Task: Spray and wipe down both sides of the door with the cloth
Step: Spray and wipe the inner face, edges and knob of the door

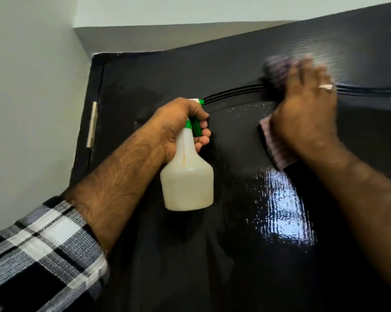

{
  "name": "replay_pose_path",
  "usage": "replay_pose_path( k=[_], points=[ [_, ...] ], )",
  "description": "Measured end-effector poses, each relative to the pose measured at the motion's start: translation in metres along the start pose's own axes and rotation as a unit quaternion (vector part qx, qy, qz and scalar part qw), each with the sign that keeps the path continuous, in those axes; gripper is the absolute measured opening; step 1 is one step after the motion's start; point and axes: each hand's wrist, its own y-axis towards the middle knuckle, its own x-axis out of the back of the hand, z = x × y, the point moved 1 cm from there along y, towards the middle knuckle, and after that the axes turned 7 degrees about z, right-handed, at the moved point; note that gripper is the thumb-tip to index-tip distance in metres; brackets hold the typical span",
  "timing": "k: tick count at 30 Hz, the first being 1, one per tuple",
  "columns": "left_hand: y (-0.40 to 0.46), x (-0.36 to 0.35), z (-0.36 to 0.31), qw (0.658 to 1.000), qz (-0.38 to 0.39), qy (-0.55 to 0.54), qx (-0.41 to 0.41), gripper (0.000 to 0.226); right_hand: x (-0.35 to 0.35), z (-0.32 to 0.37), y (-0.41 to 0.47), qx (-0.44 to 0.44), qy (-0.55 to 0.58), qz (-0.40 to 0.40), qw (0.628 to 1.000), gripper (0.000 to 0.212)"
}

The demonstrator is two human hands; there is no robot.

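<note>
— Where's the cloth [277, 152]?
— Under my right hand [305, 118], fingers straight, pressing it flat on the black door [235, 244], over the arched groove.
— And your left hand [178, 122]?
— Fingers curled around the spray bottle [187, 179], its neck and green trigger.

The glossy black panelled door [235, 244] lies open to a hand across its lower middle, while the left hand [178, 127] gripping a translucent white spray bottle [187, 176] and the right hand [307, 113] pressing a blurred purplish cloth [277, 149] block the upper panel.
</note>
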Motion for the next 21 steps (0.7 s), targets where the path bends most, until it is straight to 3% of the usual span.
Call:
replay_pose_path(
  k=[1, 2, 5, 6, 9, 13, 14, 17, 18, 21],
  points=[
    [0.004, -0.008, -0.005, 1.000, 0.003, 0.001, -0.007, 0.014, 0.004, -0.003, 0.006, -0.045, 0.015, -0.006, 0.999, 0.095],
    [0.009, -0.017, -0.012, 1.000, 0.003, 0.003, -0.013, 0.013, 0.005, -0.001, 0.009, -0.036, 0.024, -0.003, 0.999, 0.096],
    [0.019, -0.038, -0.031, 0.999, 0.009, 0.018, -0.028, 0.016, -0.002, 0.012, 0.007, 0.117, -0.048, 0.050, 0.991, 0.098],
    [0.022, -0.042, -0.037, 0.999, 0.014, 0.021, -0.032, 0.017, 0.001, 0.010, 0.010, 0.114, -0.069, 0.042, 0.990, 0.093],
    [0.029, -0.048, -0.046, 0.999, 0.026, 0.019, -0.041, 0.016, 0.011, 0.007, 0.031, -0.015, -0.033, -0.014, 0.999, 0.083],
    [0.028, -0.049, -0.048, 0.998, 0.036, 0.027, -0.039, 0.013, 0.005, 0.027, 0.040, 0.124, -0.045, 0.020, 0.991, 0.069],
    [0.028, -0.047, -0.048, 0.998, 0.034, 0.034, -0.035, 0.016, 0.010, 0.021, 0.046, 0.108, -0.045, 0.004, 0.993, 0.065],
    [0.023, -0.045, -0.050, 0.998, 0.042, 0.039, -0.031, 0.018, 0.028, 0.000, 0.059, -0.051, -0.026, -0.077, 0.995, 0.050],
    [0.022, -0.045, -0.050, 0.998, 0.043, 0.036, -0.035, 0.017, 0.026, 0.004, 0.058, -0.027, -0.042, -0.083, 0.995, 0.047],
    [0.019, -0.048, -0.052, 0.997, 0.047, 0.032, -0.054, 0.012, 0.014, 0.019, 0.046, 0.241, -0.063, -0.011, 0.968, 0.046]
  ],
)
